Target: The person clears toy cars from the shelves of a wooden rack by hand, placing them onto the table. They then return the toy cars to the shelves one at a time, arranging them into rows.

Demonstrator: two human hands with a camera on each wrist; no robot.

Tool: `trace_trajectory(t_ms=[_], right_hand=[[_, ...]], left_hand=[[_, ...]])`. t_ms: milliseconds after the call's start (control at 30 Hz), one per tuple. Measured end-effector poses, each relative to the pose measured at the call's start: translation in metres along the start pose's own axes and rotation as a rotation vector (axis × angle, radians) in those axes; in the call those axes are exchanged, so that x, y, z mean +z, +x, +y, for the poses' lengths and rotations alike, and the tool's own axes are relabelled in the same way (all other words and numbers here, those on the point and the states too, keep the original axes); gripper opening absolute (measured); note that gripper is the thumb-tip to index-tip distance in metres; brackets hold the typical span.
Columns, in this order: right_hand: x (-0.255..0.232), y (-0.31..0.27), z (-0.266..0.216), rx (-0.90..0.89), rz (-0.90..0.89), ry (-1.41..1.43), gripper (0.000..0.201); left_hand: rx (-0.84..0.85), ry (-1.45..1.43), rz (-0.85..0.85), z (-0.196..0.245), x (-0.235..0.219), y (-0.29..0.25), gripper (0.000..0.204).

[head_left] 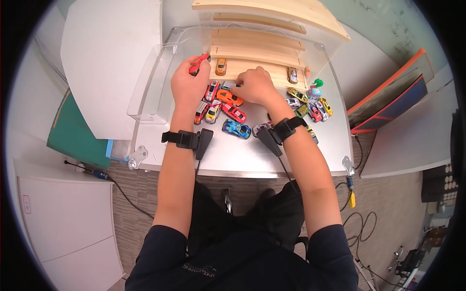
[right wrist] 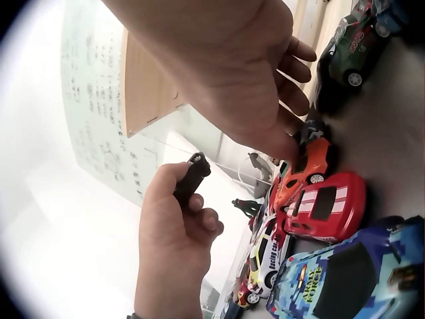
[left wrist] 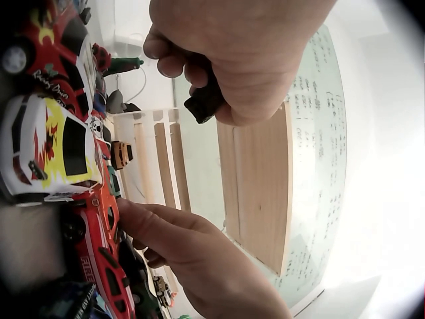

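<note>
My left hand (head_left: 188,87) grips a red toy car (head_left: 195,69), raised above the left part of the table; its dark underside shows in both wrist views. Lower and to the right, my right hand (head_left: 257,86) reaches down among the toy cars. Its fingers are loosely bent and spread, with nothing seen between them in the right wrist view. The thumb is right at an orange car (right wrist: 304,169). Close by lie a red car with white stripes (right wrist: 325,207), a white and yellow car (head_left: 213,111) and a blue camouflage car (head_left: 236,128).
A wooden tiered shelf (head_left: 257,36) with clear sides stands at the back, an orange-yellow car (head_left: 221,66) and another car (head_left: 292,75) on its lowest level. More cars and a green toy tree (head_left: 318,82) are at the right. A clear plastic bin (head_left: 145,118) stands at the left.
</note>
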State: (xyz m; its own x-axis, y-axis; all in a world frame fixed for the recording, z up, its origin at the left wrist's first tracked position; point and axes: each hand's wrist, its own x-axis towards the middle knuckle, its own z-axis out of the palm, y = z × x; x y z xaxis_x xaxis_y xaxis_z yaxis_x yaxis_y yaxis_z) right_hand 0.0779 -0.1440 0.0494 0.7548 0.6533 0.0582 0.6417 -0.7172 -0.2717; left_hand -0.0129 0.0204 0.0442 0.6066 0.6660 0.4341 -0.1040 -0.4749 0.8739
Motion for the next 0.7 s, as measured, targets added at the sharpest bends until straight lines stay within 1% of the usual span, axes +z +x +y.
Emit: trace_trajectory(t_ms=[67, 133, 167, 233, 267, 333, 367, 433, 467, 533, 667, 700], right_hand=[[-0.005, -0.003, 0.001, -0.007, -0.003, -0.008, 0.035], [-0.010, -0.006, 0.001, 0.005, 0.087, 0.102, 0.041], [-0.014, -0.005, -0.001, 0.000, 0.085, 0.101, 0.041], [-0.021, -0.003, -0.005, 0.202, 0.137, 0.254, 0.042], [-0.019, 0.002, -0.004, 0.202, 0.136, 0.253, 0.042], [-0.010, 0.017, -0.001, 0.250, 0.145, 0.077, 0.042], [-0.006, 0.020, -0.003, 0.248, 0.147, 0.077, 0.042], [0.002, 0.025, -0.005, 0.254, 0.207, -0.066, 0.045], [0.008, 0.028, -0.004, 0.251, 0.208, -0.066, 0.045], [0.018, 0.033, -0.001, 0.227, 0.265, -0.070, 0.048], [0.016, 0.031, -0.005, 0.210, 0.253, -0.051, 0.050], [0.013, 0.030, -0.007, 0.231, 0.240, -0.028, 0.048]], left_hand=[[-0.004, 0.008, 0.005, 0.001, 0.000, 0.000, 0.039], [-0.013, -0.009, 0.002, 0.001, 0.000, 0.001, 0.039], [-0.024, -0.025, -0.007, 0.001, 0.000, 0.001, 0.039], [-0.032, -0.042, -0.007, 0.001, 0.000, 0.001, 0.039], [-0.035, -0.059, -0.014, 0.002, 0.000, 0.000, 0.038], [-0.029, -0.050, -0.008, 0.003, 0.001, -0.001, 0.038], [-0.023, -0.041, 0.000, 0.004, 0.000, -0.001, 0.038], [-0.018, -0.036, 0.000, 0.002, 0.000, -0.001, 0.038], [-0.016, -0.031, -0.004, 0.003, 0.000, 0.000, 0.038], [-0.008, -0.034, -0.004, 0.004, 0.000, -0.001, 0.038], [-0.017, -0.035, -0.014, 0.005, 0.000, -0.002, 0.039], [-0.017, -0.035, -0.010, 0.004, 0.001, -0.002, 0.039]])
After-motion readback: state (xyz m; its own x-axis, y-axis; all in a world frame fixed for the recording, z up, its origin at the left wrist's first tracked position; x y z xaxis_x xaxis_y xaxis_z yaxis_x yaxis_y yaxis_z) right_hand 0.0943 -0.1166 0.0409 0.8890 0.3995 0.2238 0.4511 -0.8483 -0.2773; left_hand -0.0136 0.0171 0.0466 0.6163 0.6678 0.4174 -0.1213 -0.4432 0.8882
